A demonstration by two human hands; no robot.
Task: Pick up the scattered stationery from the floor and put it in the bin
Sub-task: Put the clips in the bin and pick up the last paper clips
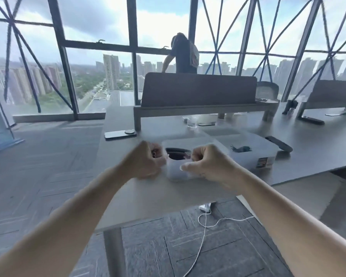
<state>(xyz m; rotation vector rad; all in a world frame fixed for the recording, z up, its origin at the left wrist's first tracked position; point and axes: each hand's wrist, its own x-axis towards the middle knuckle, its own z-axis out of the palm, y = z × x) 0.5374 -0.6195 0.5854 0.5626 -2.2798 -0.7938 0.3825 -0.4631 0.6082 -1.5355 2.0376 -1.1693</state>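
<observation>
Nearest to the camera is the floor (pixel 198 246), covered with grey carpet tiles in a striped weave. A thin white cable (pixel 203 232) lies on it in a loose curve, and its white plug (pixel 205 207) rests just under the near edge of the table (pixel 128 186). The floor to the left of the table is wide and free.

Two bare forearms reach forward over the near table edge. The left hand (pixel 146 162) is clenched on the left side of a small bin (pixel 177 168), and the right hand (pixel 206 163) is clenched on its right side, the thumb lying along the front wall. The bin is of cloudy white plastic with rounded corners and stands upright on the smooth grey table, near the front edge, its opening pointing up. Dark things lie inside, but blur hides what they are.

Just behind the bin is a flat, low plastic box (pixel 248 150) with a clear lid; its long axis runs from left to right and slightly away. A black phone (pixel 120 133) lies near the left table edge. Farther back stands a clear glass (pixel 192 121), then a brown fabric screen (pixel 198 90). Behind the screen a person (pixel 183 54) stands at the tall windows (pixel 98 23) with dark metal frames.
</observation>
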